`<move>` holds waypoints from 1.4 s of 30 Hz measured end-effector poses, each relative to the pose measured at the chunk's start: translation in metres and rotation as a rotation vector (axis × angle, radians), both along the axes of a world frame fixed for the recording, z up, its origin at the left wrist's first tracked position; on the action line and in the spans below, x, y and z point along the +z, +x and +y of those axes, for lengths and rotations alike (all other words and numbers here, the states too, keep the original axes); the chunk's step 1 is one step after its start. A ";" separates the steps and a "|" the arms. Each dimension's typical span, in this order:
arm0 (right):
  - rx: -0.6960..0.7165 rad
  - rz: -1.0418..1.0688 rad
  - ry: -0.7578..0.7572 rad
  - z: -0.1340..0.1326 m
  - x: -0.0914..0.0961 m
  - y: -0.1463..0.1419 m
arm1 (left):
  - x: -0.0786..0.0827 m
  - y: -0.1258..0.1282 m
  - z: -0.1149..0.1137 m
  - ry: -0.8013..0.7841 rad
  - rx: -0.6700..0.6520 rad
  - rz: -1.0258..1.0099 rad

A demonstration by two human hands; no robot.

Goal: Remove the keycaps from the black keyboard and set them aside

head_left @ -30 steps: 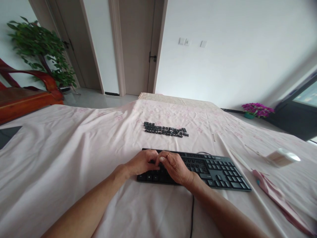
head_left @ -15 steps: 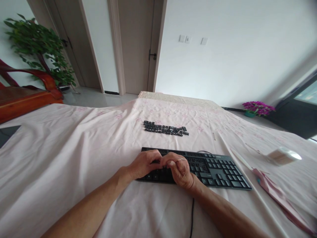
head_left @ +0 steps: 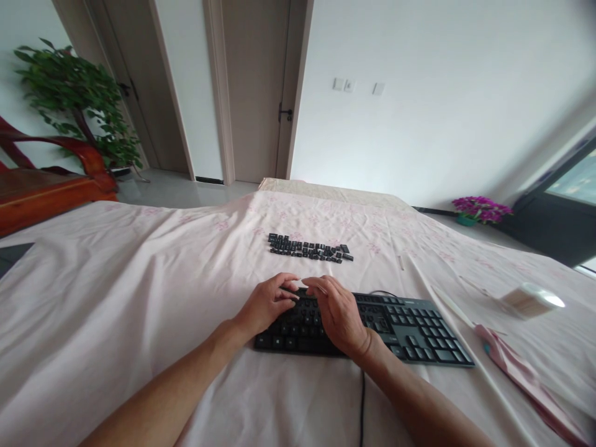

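Observation:
A black keyboard [head_left: 412, 329] lies on the pink sheet [head_left: 116, 298] in front of me, its cable [head_left: 362, 403] running toward me. My left hand [head_left: 266, 305] rests on the keyboard's far left corner, fingers curled, thumb and forefinger pinched together; what they hold, if anything, is hidden. Beside it, my right hand [head_left: 339, 313] lies over the left-middle keys with its fingers stretched out flat and fingertips near the top row. The two hands nearly touch. A row of several loose black keycaps [head_left: 310, 247] sits on the sheet beyond the keyboard.
A round clear container [head_left: 528, 301] and a pink cloth strip [head_left: 519, 372] lie to the right. A red wooden bench [head_left: 51, 186] and a green plant [head_left: 77, 93] stand at the left, purple flowers [head_left: 479, 208] at the right, closed doors behind.
Both hands have shifted toward the keyboard's far edge. My right hand's fingers have uncurled from a bent, knuckled pose to lying flat over the keys. The view tilted slightly.

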State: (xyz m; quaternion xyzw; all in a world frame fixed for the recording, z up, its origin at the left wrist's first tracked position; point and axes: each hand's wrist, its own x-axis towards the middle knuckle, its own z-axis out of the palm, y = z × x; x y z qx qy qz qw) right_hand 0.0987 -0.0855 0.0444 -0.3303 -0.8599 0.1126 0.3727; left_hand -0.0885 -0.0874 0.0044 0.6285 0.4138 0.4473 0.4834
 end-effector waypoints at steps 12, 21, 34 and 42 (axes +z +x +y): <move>-0.172 -0.304 -0.160 0.009 -0.005 -0.011 | -0.001 0.001 0.002 -0.025 0.089 -0.083; -0.239 -0.111 -0.301 0.071 0.006 -0.011 | 0.002 0.006 -0.001 0.047 0.206 -0.042; -0.574 -0.424 -0.297 0.194 -0.001 -0.054 | 0.007 0.008 -0.004 0.177 0.179 0.209; -0.567 -0.494 -0.305 0.216 -0.010 -0.062 | 0.009 0.007 -0.003 0.156 0.153 0.219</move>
